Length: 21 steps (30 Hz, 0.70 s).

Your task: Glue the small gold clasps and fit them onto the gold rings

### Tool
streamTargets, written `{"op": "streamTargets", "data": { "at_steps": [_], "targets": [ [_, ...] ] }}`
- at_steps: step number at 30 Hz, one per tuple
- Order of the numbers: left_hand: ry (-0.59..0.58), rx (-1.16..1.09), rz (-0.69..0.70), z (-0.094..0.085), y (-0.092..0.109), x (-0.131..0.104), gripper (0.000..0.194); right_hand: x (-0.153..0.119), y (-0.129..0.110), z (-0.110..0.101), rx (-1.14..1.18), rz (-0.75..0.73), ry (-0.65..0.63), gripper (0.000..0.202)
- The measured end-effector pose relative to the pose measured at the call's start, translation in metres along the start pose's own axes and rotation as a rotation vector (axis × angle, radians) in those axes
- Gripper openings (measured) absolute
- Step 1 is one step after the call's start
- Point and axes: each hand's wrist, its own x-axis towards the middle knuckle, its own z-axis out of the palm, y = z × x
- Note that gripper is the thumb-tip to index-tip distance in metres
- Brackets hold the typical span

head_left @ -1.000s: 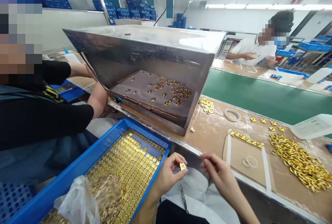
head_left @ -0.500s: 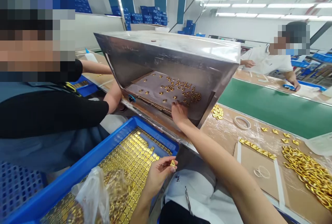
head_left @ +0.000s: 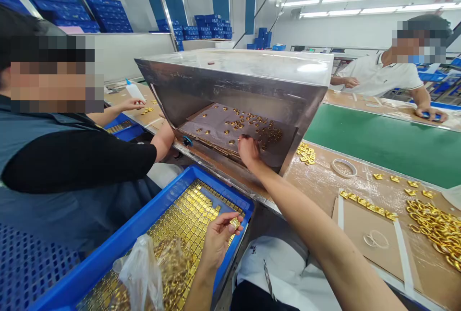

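My left hand [head_left: 217, 241] pinches a small square gold-coloured piece [head_left: 235, 223] above the near right edge of a blue tray [head_left: 187, 173]. Rows of similar gold pieces [head_left: 180, 215] fill the tray, with a clear plastic bag [head_left: 144, 268] of gold parts on top. My right hand [head_left: 249, 151] reaches into an open-fronted metal hood [head_left: 230, 78]. Its fingers are closed and bent down over the lined floor, beside small loose gold pieces [head_left: 252, 118]. Whatever those fingers hold is hidden.
A person [head_left: 79, 167] sits close on the left, one arm near the hood. Across the green belt [head_left: 382, 133] another person [head_left: 385, 76] works. Right of the hood lie a tape roll [head_left: 344, 168], a row of gold pieces [head_left: 368, 205] and a heap of gold rings [head_left: 435, 229].
The view has shifted a little. My right hand's fingers have curled downward over the hood floor. My left hand still holds its gold piece, now turned more face-on.
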Motion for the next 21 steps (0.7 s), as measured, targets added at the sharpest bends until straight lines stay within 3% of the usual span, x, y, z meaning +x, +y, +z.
{"op": "streamTargets", "data": {
  "at_steps": [3,5,6,8,10,16,21],
  "targets": [
    [0.001,-0.121,-0.004,0.01,-0.005,0.004,0.052,-0.054,-0.004,0.001,0.201,-0.105,0.095,0.03],
    [-0.033,-0.173,0.006,0.021,-0.007,0.008,0.053,-0.103,0.006,0.006,0.748,-0.246,0.173,0.022],
    [-0.063,-0.183,0.013,0.027,-0.008,0.01,0.053,-0.128,0.014,0.008,0.984,-0.253,0.147,0.02],
    [-0.134,-0.18,0.026,0.042,-0.009,0.012,0.051,-0.172,0.035,0.013,1.372,-0.126,0.049,0.02],
    [-0.209,-0.161,0.019,0.058,-0.01,0.013,0.049,-0.203,0.058,0.015,1.605,0.016,-0.029,0.021],
    [-0.401,-0.108,0.001,0.109,-0.024,0.014,0.045,-0.243,0.117,0.021,1.884,0.34,-0.023,0.037],
    [-0.564,-0.148,-0.044,0.15,-0.041,0.014,0.034,-0.262,0.152,0.024,2.026,0.442,0.084,0.041]
  ]
}}
